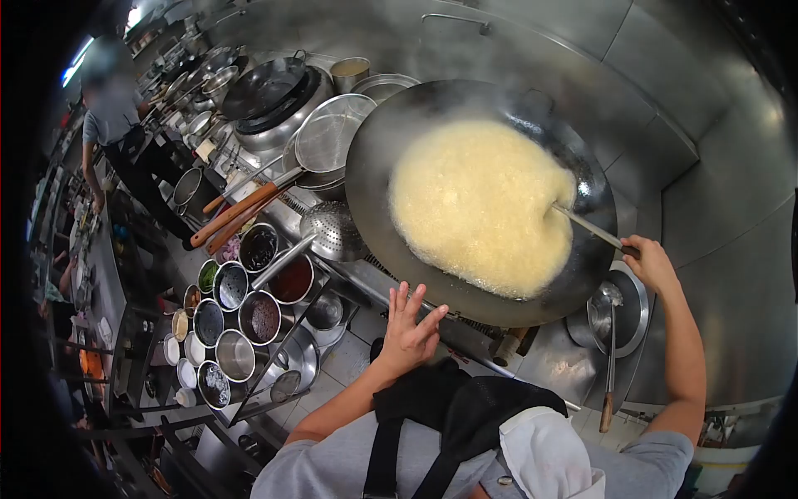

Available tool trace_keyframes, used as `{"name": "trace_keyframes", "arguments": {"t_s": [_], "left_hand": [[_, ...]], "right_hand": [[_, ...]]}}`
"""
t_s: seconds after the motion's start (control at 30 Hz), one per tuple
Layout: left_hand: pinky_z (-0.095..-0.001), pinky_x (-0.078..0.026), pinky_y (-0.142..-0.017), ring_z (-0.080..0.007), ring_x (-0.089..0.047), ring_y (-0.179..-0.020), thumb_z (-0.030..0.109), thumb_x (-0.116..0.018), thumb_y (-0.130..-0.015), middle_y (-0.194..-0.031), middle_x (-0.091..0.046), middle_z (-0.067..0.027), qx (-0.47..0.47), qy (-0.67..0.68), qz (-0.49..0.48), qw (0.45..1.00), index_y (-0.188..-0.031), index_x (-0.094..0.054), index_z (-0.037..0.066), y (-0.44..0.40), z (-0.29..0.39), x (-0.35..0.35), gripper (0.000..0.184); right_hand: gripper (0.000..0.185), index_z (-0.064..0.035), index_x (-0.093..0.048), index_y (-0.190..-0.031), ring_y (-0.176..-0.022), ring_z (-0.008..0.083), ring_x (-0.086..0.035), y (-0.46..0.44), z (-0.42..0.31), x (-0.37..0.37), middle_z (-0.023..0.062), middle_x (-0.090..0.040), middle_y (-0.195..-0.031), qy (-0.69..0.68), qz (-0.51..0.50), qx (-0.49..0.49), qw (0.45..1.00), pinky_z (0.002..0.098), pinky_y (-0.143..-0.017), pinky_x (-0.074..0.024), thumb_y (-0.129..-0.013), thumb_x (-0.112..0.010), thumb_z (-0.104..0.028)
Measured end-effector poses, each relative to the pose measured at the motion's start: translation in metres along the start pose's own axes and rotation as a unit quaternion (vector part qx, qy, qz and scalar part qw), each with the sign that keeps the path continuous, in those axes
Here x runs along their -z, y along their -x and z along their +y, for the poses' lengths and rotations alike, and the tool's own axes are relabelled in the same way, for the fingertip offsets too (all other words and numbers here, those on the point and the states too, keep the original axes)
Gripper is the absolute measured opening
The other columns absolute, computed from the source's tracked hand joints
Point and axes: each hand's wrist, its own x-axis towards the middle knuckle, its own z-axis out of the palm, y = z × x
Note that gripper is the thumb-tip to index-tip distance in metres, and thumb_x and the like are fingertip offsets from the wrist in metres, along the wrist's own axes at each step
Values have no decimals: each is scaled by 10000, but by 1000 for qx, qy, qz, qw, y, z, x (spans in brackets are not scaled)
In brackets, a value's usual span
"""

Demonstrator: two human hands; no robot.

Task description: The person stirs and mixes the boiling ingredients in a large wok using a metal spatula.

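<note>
One wide black wok (374,200): filling the centre and upper right of the frame, steaming.

One pool of pale yellow liquid (478,208): spreading across the wok's middle, foaming, bubbling along its lower edge.

One co-worker (116,112): standing at upper left.

One dark pan (264,87): sitting on a round steel base (268,138), upper left of centre.

One round mesh strainer (332,137): lying just left of the wok, pointing a wooden handle (235,214) down and left.

Many small steel pots (237,356): clustering at lower left, holding red, dark or green contents in places.

One ladle (610,366): lying at lower right, resting its head over a round steel pan (642,312).

One left hand (411,333): hovering by the wok's lower rim, spreading its fingers, holding nothing; touching the rim or not, impossible to tell.

One right hand (652,264): wrapping its fingers around the dark grip of a long metal utensil (590,228); hiding the far end in the foam, right of centre.

Step in hand, apparently: stirring the bubbling liquid. Next move, by judgement: calling for a firm right-hand grip, a steady sweep under the surface and left fingers clear of hot metal.
</note>
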Motion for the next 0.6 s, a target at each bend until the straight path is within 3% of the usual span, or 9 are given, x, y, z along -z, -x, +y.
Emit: {"name": "trace_keyframes", "arguments": {"t_s": [0.37, 0.6], "left_hand": [[-761, -222, -1269, -589, -239, -1623, 22, -798, -779, -1746, -332, -253, 25, -19, 21, 999, -1424, -677, 210, -2, 11, -1, 683], [-746, -223, -1280, -555, -267, -1625, 18, -752, -812, -1748, -354, -231, 27, -11, 48, 998, -1439, -700, 196, -5, 22, -2, 653]], "right_hand": [[363, -48, -760, -1269, -1121, 397, -764, -78, 10, -55, 197, -807, -1166, -71, 17, 20, 997, 461, -975, -592, -910, -780, -101], [361, -128, -779, -1276, -1095, 404, -762, -116, 13, -110, 175, -808, -1131, -94, 74, 43, 992, 483, -964, -599, -921, -771, -192]]}}
